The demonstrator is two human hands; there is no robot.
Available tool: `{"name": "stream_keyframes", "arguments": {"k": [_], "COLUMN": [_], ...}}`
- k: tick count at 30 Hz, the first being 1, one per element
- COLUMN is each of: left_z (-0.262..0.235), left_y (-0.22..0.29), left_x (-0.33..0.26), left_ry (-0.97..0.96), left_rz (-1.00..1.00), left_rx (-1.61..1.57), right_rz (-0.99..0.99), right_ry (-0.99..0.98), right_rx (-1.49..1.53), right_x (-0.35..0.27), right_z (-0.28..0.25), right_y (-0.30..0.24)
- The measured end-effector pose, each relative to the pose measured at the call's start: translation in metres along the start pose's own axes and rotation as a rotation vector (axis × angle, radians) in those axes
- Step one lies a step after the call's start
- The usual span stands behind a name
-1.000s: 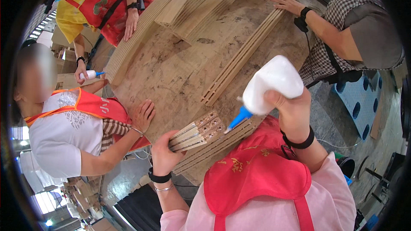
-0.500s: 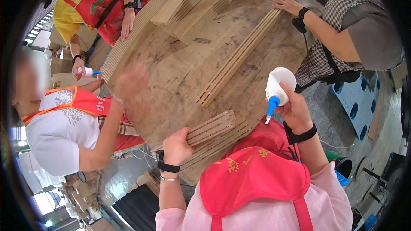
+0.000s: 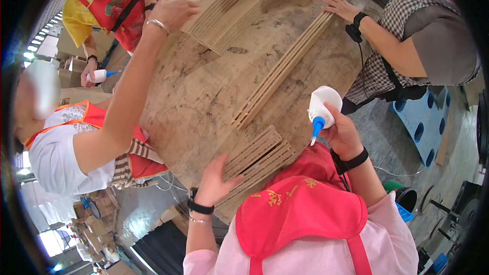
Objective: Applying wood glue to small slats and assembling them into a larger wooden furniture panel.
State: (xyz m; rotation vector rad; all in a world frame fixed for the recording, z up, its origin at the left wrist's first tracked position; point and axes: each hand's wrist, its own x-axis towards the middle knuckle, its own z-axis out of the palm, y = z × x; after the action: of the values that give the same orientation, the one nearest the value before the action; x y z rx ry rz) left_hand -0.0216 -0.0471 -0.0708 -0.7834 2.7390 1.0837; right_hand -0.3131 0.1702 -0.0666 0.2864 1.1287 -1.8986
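My right hand [image 3: 347, 135] is wrapped round a white squeeze bottle [image 3: 323, 99] with a blue nozzle. The bottle is tipped so that the nozzle points down, with a bit of white at its tip, over the table's near edge. My left hand [image 3: 216, 182] is open, its fingers spread beside a bundle of grooved wooden strips [image 3: 254, 148]. Against that bundle, on the side nearer me, lies a second bundle of strips [image 3: 266, 167], with a narrow dark gap between the two.
Long wooden strips [image 3: 285, 67] run diagonally across the worktable [image 3: 198, 107]; a co-worker's hand [image 3: 338, 5] rests on them. Layered wooden pieces [image 3: 242, 12] lie at the far side. On the left, another co-worker's arm [image 3: 135, 79] reaches over the table. A third person holds another squeeze bottle [image 3: 98, 76].
My left hand has let go of the wooden strips, which now lie beside the second bundle. The bottle has shifted slightly left. The left co-worker's arm has swung far forward, and the layered wood there has moved away.
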Motion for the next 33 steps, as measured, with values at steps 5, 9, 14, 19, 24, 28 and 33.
{"name": "stream_keyframes", "arguments": {"k": [5, 9, 14, 19, 24, 28, 33], "left_z": [0.020, 0.044, 0.046, 0.048, 0.052, 0.064, 0.071], "left_y": [0.032, 0.018, 0.022, 0.027, 0.046, 0.055, 0.058], "left_x": [-0.029, -0.033, -0.030, -0.018, 0.011, 0.031, 0.039], "left_ry": [0.083, 0.221, 0.316, 0.292, 0.265, 0.310, 0.352], "left_rz": [0.033, -0.001, -0.044, -0.043, -0.080, -0.044, -0.021], "left_rx": [0.415, 0.678, 0.477, 0.436, 0.423, 0.560, 0.514], "right_rz": [0.070, 0.119, 0.135, 0.151, 0.200, 0.295, 0.421], "right_ry": [-0.062, -0.054, -0.042, -0.154, -0.330, -0.413, -0.402], "right_rx": [-0.007, -0.022, -0.057, -0.121, -0.177, -0.292, -0.522], "right_x": [0.011, 0.019, 0.020, 0.029, 0.047, 0.076, 0.113], "right_z": [-0.002, 0.010, 0.034, 0.059, 0.104, 0.146, 0.189], "right_y": [0.005, 0.008, 0.006, -0.004, -0.019, -0.016, 0.002]}}
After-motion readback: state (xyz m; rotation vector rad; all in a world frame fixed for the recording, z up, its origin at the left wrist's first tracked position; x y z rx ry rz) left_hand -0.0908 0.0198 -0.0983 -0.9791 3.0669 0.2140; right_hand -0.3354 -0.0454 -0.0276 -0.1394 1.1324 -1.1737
